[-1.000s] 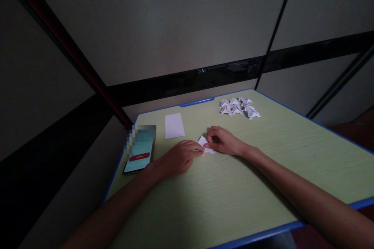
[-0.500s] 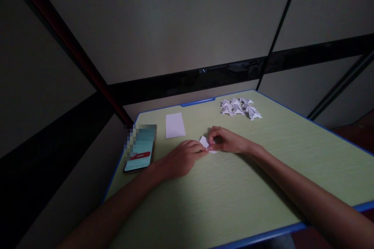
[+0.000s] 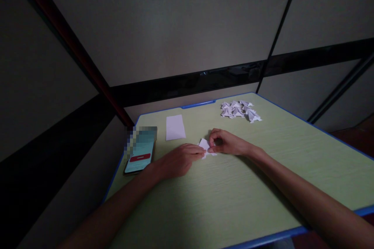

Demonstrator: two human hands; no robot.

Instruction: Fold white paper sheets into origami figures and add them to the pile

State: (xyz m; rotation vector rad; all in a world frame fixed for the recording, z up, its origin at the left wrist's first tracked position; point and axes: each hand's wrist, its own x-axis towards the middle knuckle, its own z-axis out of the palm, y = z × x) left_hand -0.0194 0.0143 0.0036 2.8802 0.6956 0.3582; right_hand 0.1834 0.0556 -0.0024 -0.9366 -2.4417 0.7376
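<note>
A small, partly folded piece of white paper (image 3: 205,147) lies on the green table (image 3: 239,186) between my two hands. My left hand (image 3: 179,159) rests on the table with its fingertips pressed on the paper's left edge. My right hand (image 3: 226,142) pinches the paper's right side with curled fingers. Most of the paper is hidden under the fingers.
A flat white sheet (image 3: 175,127) lies behind my left hand. A lit phone (image 3: 140,152) sits at the table's left edge. Several folded white paper figures (image 3: 240,110) are piled at the far right corner. Walls with dark rails stand close behind the table.
Both hands stay on the paper; my right fingers have shifted slightly on the fold. The view has tilted a little.
</note>
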